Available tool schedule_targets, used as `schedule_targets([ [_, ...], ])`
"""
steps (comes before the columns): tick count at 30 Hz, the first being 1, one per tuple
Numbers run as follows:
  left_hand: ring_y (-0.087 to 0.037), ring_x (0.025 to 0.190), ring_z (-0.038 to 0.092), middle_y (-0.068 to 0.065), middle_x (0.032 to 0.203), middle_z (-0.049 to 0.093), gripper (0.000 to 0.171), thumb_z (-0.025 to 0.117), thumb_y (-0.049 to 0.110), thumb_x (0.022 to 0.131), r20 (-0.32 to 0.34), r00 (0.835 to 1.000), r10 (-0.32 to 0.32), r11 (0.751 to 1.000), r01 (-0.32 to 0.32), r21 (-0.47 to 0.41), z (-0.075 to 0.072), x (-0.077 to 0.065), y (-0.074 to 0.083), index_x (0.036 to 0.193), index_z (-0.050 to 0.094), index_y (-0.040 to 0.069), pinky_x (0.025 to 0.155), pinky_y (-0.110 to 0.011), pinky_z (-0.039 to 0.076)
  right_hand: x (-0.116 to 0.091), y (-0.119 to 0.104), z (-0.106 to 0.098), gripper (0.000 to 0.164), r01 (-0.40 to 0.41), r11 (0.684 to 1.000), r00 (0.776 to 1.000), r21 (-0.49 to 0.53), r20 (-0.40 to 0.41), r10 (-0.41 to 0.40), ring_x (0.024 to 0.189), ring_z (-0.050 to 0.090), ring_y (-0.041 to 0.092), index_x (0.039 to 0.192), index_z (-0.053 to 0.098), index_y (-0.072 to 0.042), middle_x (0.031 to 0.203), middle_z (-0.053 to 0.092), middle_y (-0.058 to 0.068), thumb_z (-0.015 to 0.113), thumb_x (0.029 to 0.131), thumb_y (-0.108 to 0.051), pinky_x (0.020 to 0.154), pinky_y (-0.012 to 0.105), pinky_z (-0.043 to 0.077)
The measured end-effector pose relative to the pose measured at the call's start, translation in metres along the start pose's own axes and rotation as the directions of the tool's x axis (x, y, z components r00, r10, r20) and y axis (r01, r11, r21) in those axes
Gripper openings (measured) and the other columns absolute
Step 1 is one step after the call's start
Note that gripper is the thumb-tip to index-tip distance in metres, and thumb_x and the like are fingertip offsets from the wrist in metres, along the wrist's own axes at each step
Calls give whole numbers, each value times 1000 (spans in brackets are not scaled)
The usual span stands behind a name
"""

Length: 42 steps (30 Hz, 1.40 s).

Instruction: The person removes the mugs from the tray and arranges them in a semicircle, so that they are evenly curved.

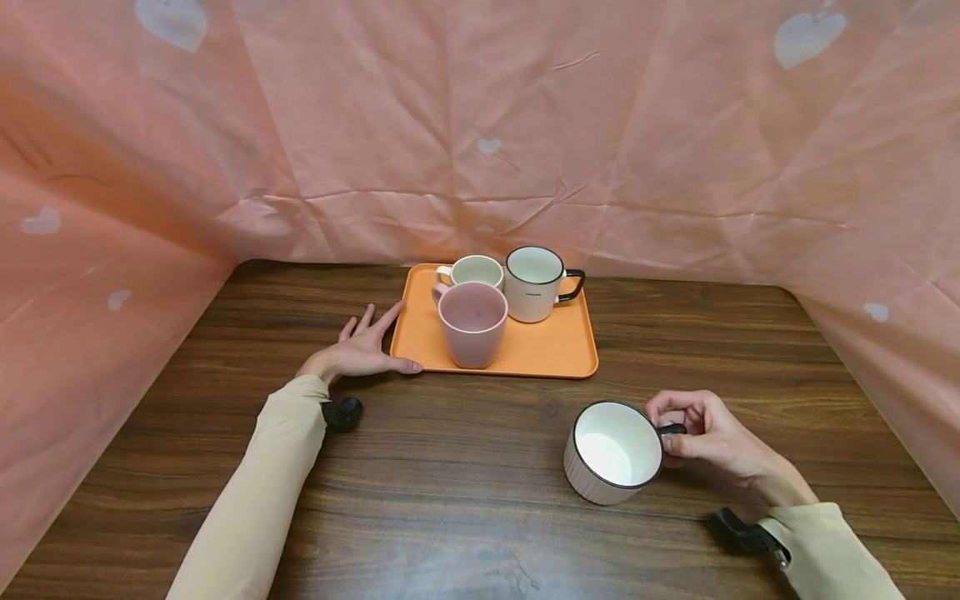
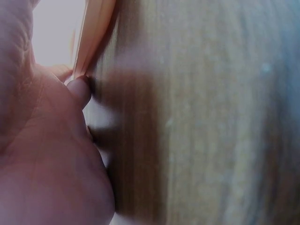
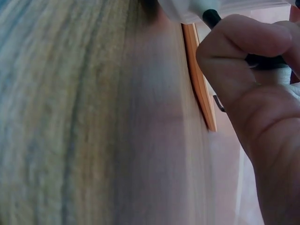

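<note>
My right hand (image 1: pixel 708 437) grips the black handle (image 1: pixel 672 430) of a white ribbed mug (image 1: pixel 611 450) with a dark rim, right of centre in the head view. In the right wrist view the fingers (image 3: pixel 253 37) curl round that handle. At the left end of an orange tray (image 1: pixel 551 350), my left hand (image 1: pixel 360 348) lies with fingers spread, fingertips and thumb right at its edge. Three cups stand upright on the tray: a pink mug (image 1: pixel 474 329) in front, a small cream cup (image 1: pixel 480 268) behind it, and a white mug (image 1: pixel 530 300) with black rim and handle.
Everything is on a dark wooden table (image 1: pixel 420 483). Pink cloth (image 1: pixel 525 125) with white hearts hangs behind the table and along both sides. The tray sits near the back edge; the ribbed mug is in front of its right corner.
</note>
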<state>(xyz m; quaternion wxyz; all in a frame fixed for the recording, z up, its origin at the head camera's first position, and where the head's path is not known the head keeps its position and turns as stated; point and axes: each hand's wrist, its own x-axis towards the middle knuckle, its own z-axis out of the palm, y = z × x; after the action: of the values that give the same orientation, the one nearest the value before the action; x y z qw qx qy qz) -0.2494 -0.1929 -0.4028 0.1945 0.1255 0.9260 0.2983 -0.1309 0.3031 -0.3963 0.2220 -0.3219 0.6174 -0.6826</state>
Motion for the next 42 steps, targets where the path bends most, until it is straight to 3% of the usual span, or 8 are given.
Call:
schedule_targets([
  [8, -37, 160, -16, -21, 172, -2, 120, 77, 60, 80, 10, 1000, -8, 1000, 8, -5, 0, -1, 1, 167, 0, 28, 124, -63, -10, 0, 5, -3, 51, -18, 999, 1000, 39, 26, 17, 81, 68, 2, 112, 64, -11, 98, 76, -5, 41, 84, 25, 58, 21, 52],
  [15, -37, 160, -16, -21, 172, -3, 120, 77, 59, 80, 7, 1000, -7, 1000, 7, -3, 0, -2, 1, 167, 0, 27, 124, -63, -10, 2, 6, 1, 48, -40, 994, 997, 104, 71, 33, 79, 65, 3, 112, 63, -7, 97, 75, -4, 39, 84, 24, 49, 36, 36],
  [26, -38, 159, -16, -21, 172, -2, 119, 76, 60, 81, 2, 1000, 2, 1000, -2, 0, 0, -1, 1, 167, 0, 27, 124, -64, -10, 2, 8, 3, 43, -74, 994, 994, 85, 82, 67, 77, 64, 4, 109, 61, -7, 96, 75, -4, 42, 84, 22, 50, 33, 44],
  [35, -37, 160, -16, -21, 172, -1, 119, 76, 60, 81, 2, 1000, 4, 1000, -4, 1, 0, -1, 0, 167, 0, 28, 124, -63, -10, 2, 9, 3, 42, -93, 988, 991, 120, 109, 80, 62, 47, 21, 110, 61, -6, 92, 74, -4, 41, 85, 22, 47, 43, 30],
  [42, -38, 159, -16, -22, 172, -1, 122, 76, 63, 79, 2, 1000, 4, 1000, -4, -1, -1, 0, -1, 167, 0, 27, 124, -64, -9, 2, 7, 3, 42, -107, 986, 990, 128, 110, 93, 63, 47, 18, 109, 61, -6, 92, 74, -5, 41, 85, 21, 48, 39, 32],
])
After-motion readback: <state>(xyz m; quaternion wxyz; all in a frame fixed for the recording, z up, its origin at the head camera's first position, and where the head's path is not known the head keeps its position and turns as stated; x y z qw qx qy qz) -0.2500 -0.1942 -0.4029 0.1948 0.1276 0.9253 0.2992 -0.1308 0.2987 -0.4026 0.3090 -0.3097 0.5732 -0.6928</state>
